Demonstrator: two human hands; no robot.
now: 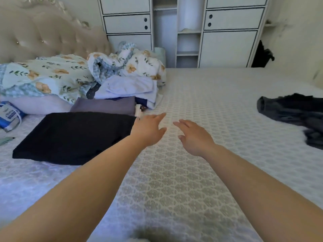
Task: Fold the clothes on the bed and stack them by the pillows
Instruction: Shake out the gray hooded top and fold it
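Both your hands reach out over the bed [201,172], each with an empty grip — your left hand [148,131] has relaxed, nearly straight fingers just past the right edge of the folded black garment [73,137], and your right hand [194,137] is loosely spread, close beside the left and apart from any cloth. Taking the black garment as your landmark: a folded grey-purple piece [104,105] lies just behind it, and behind that a pile of white and dark clothes [129,88] rests against the floral bedding [52,75] near the headboard [43,32]. Far to its right — well apart — a crumpled dark grey garment [293,110] lies unfolded.
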